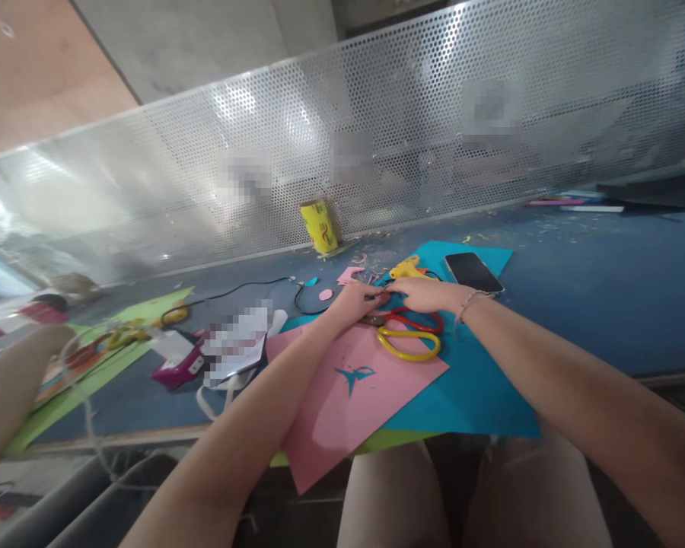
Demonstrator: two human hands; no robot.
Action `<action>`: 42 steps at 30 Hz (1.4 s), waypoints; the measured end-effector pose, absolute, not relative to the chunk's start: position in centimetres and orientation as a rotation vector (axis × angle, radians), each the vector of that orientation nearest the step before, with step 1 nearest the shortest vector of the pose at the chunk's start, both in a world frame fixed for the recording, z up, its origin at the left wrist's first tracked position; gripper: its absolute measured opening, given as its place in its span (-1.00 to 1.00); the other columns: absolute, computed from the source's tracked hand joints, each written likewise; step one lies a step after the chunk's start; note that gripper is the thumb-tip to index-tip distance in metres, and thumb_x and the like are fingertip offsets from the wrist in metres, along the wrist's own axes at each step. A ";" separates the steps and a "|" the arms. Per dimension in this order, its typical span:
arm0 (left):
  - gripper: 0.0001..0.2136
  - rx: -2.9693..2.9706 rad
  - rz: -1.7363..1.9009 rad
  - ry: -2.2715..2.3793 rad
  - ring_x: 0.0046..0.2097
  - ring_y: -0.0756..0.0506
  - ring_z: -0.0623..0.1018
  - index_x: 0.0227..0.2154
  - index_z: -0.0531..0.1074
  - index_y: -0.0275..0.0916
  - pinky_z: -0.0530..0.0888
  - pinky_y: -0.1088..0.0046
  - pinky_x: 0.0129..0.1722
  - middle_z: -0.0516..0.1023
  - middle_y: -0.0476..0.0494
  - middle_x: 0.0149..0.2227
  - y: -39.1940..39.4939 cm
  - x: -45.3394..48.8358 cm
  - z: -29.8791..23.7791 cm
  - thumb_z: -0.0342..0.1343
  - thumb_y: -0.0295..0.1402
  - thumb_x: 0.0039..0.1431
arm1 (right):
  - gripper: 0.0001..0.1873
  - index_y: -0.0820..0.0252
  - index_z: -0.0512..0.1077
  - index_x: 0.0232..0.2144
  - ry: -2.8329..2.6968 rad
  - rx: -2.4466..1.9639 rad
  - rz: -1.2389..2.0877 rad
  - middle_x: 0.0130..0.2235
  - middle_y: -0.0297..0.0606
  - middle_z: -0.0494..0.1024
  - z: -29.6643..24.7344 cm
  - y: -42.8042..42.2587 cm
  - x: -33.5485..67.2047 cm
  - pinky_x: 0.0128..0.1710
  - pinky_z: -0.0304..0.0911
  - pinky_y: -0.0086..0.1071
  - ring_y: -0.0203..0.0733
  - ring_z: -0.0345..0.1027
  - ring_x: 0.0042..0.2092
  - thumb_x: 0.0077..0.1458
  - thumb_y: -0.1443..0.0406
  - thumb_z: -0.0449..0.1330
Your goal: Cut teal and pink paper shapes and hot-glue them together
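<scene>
My left hand (358, 303) and my right hand (414, 293) meet over the papers, fingertips pinched together around something small that I cannot make out. Just below them lie scissors with one red and one yellow handle (409, 356), their blades partly hidden by my left hand. A pink paper sheet (331, 426) with star-like cut-outs rests on a larger blue sheet (479, 388). Behind my fingers is a yellow glue gun (409, 268), partly covered by my right hand. A dark-screened phone (473, 272) lies beside my right wrist.
A yellow wrapped roll (320, 227) stands near the perforated metal screen (388, 114). Pink scraps (350, 275) and a small pink oval (326, 294) lie behind my hands. At left are a purple box (178, 369), a cable, green paper (148, 306) and another person's arm (26, 380).
</scene>
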State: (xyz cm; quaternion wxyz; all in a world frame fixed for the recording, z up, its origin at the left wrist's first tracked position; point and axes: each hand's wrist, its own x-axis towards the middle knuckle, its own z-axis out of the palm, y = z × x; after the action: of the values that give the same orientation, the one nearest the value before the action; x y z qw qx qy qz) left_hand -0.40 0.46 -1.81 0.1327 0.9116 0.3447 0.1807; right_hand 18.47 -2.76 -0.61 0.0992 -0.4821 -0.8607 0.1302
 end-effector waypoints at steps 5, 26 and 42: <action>-0.70 2.646 0.473 0.946 -0.36 0.00 0.44 -0.30 0.51 -0.27 0.32 0.57 -0.35 0.54 -0.01 -0.39 0.0 -0.3 -1.8 -0.10 -0.26 0.18 | -0.49 0.33 0.43 -0.03 -2.597 -1.391 0.297 0.08 -0.02 0.39 -0.8 -2.5 18.3 0.04 0.14 -0.28 -0.03 0.24 0.09 -0.06 0.55 0.00; -0.56 2.226 0.802 1.127 -0.17 -0.12 0.56 -0.24 0.52 -0.31 0.49 0.34 -0.11 0.59 -0.14 -0.21 2.9 -0.2 -3.5 -0.06 -0.67 -0.22 | -0.42 0.29 0.31 0.00 -1.901 -1.567 0.639 0.03 -0.07 0.42 -1.1 -2.5 16.7 -0.14 0.24 -0.45 -0.13 0.33 0.00 -0.16 0.55 0.09; -0.66 1.771 0.985 1.210 -0.12 -0.11 0.53 -0.28 0.48 -0.30 0.49 0.33 -0.16 0.56 -0.19 -0.18 2.5 0.1 -3.1 0.00 -0.66 -0.14 | -0.46 0.26 0.29 -0.12 -1.575 -1.500 0.727 -0.11 -0.13 0.46 -2.4 -1.2 16.3 -0.16 0.28 -0.39 -0.15 0.35 -0.06 -0.25 0.56 0.18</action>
State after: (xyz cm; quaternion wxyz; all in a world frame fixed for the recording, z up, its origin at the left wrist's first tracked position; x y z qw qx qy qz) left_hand 0.08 2.50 -3.07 0.3809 0.6939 0.4739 0.3857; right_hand 16.35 -1.21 -2.35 0.4116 -0.5961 -0.6260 0.2889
